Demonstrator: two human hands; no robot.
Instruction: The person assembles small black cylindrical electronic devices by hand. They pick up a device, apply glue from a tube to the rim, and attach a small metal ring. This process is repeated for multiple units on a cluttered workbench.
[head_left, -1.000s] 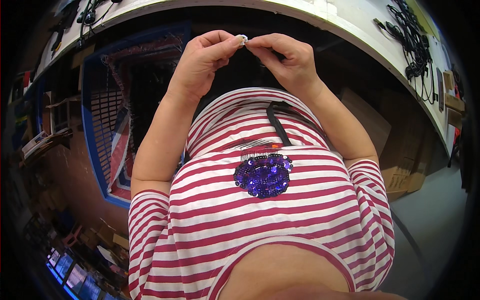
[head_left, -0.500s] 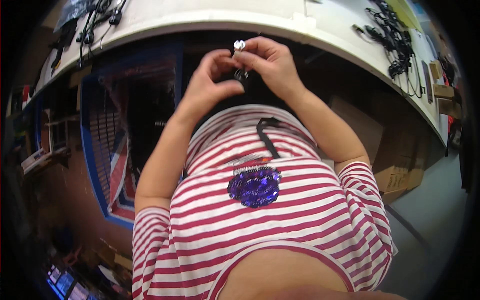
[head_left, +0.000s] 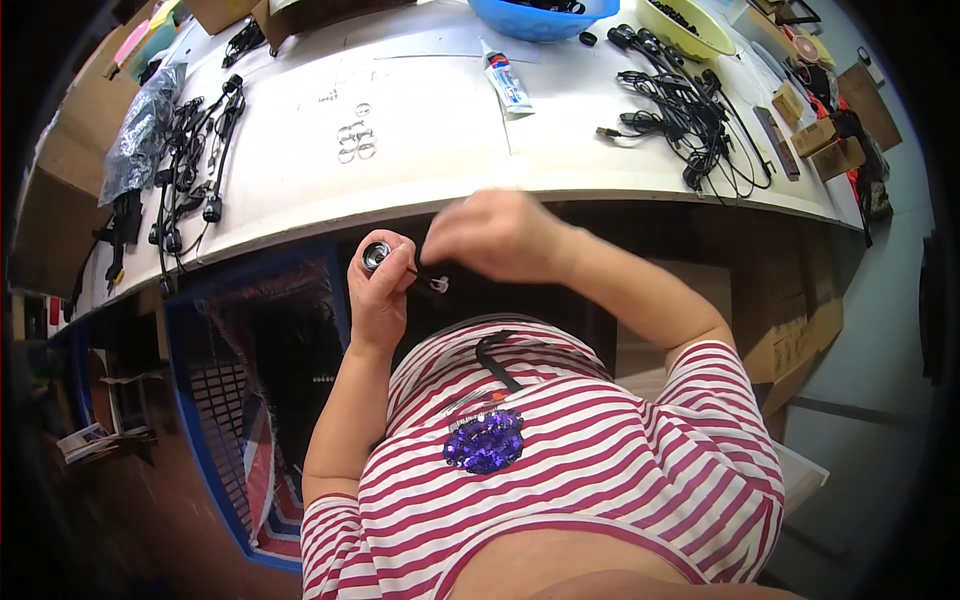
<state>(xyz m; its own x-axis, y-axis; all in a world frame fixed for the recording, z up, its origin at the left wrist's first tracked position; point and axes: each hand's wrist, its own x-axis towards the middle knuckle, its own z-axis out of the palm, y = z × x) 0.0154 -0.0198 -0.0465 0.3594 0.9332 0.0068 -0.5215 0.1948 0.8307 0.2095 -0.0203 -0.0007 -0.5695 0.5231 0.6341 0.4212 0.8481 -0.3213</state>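
My left hand (head_left: 382, 295) is closed around a small round black part (head_left: 375, 256) with a shiny ring-shaped end turned up. From beside that hand a short dark wire runs out, with a small white connector (head_left: 439, 285) at its tip. Just to the right, close to the bench's front edge, is my right hand (head_left: 500, 238). Motion smears its fingers, so whether it holds anything does not show. Both hands are above the dark gap between the bench and my striped shirt.
The white bench (head_left: 440, 170) carries black cables (head_left: 690, 130) at right, more cables (head_left: 200, 150) and a plastic bag (head_left: 145, 140) at left. Metal rings (head_left: 357, 140), a glue tube (head_left: 507, 82), a blue bowl (head_left: 540, 22) and a yellow bowl (head_left: 690, 30) lie farther back. A blue crate (head_left: 200, 390) stands below left.
My hands were together by the bench edge, the right pinching a small white piece. Now the right has lifted away from it, the left holds the round part, and more bench shows.
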